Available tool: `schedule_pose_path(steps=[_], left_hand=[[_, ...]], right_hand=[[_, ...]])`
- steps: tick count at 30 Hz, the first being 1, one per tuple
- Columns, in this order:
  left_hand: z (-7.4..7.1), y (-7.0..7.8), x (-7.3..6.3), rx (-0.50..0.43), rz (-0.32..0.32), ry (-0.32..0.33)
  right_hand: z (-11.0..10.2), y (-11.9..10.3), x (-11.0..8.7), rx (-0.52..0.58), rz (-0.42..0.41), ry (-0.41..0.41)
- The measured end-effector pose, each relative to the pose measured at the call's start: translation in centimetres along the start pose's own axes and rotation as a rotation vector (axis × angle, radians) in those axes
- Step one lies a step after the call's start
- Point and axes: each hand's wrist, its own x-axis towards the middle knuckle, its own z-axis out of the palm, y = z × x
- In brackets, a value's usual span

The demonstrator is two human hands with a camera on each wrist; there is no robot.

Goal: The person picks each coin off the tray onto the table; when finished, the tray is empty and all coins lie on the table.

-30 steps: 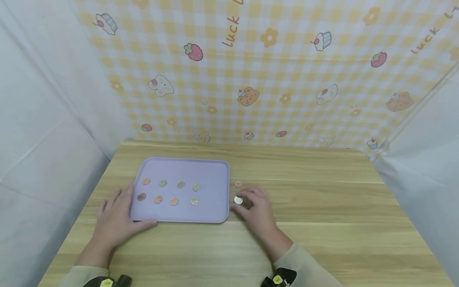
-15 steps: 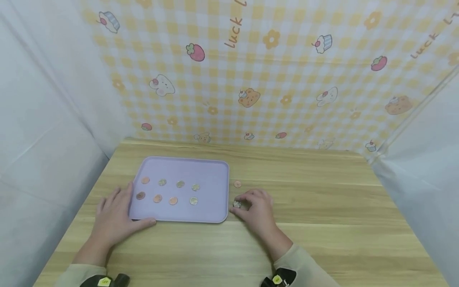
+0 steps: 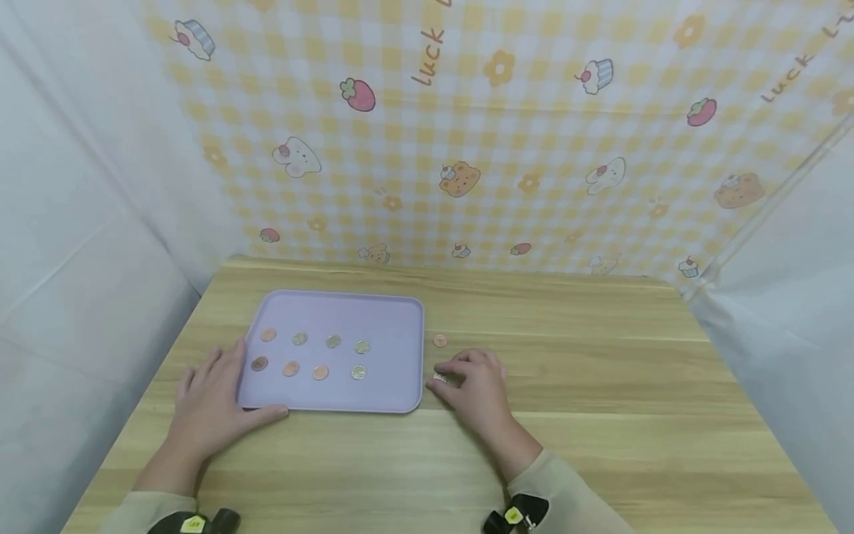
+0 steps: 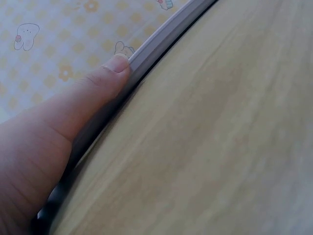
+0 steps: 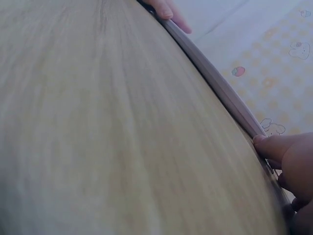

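A checked cloth [image 3: 534, 126] stands behind the wooden table [image 3: 600, 356]. On the table's left half lies the lilac tray [image 3: 333, 311], flat and wide, with bare space at its far side and towards its right end.

The left hand [image 3: 210, 404] is spread along the tray's left edge, thumb on the near rim; it grasps nothing tightly and seems to be steadying the tray. The right hand [image 3: 477, 386] is just beyond the tray's right edge, pinching a coin between curled thumb and forefinger.

Eight coins [image 3: 320, 372] lie in the tray in two rough rows of four (copper and silvery ones mixed). A copper coin [image 3: 439, 340] lies on the table near the tray's right edge, above the right hand. The pinched silver coin [image 3: 439, 377] is partly hidden by the fingers; whether it is clear of the wood I cannot tell.

The step in hand looks like picking up that silver coin. The next move would call for a firm pinch, a small lift over the rim and a gentle release in the tray's bare right end, with the tray kept still.
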Motion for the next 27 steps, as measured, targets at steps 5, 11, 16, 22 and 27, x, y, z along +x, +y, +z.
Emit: schedule_pose_path(steps=[5, 11, 16, 22, 27], left_hand=[[0.1, -0.1, 0.0, 0.000, 0.000, 0.000], [0.2, 0.0, 0.2, 0.006, 0.004, -0.005], [0.2, 0.0, 0.3, 0.006, 0.005, -0.009], [0.1, -0.1, 0.2, 0.011, -0.006, -0.014], [0.1, -0.4, 0.1, 0.011, -0.009, -0.011]], right_hand=[[0.0, 0.0, 0.0, -0.004, -0.003, 0.004], [0.0, 0.1, 0.0, -0.005, -0.008, 0.016], [0.3, 0.3, 0.0, 0.003, -0.029, 0.048], [1.0, 0.3, 0.3, 0.013, -0.109, 0.118], [1.8, -0.1, 0.8, 0.018, -0.231, 0.201]])
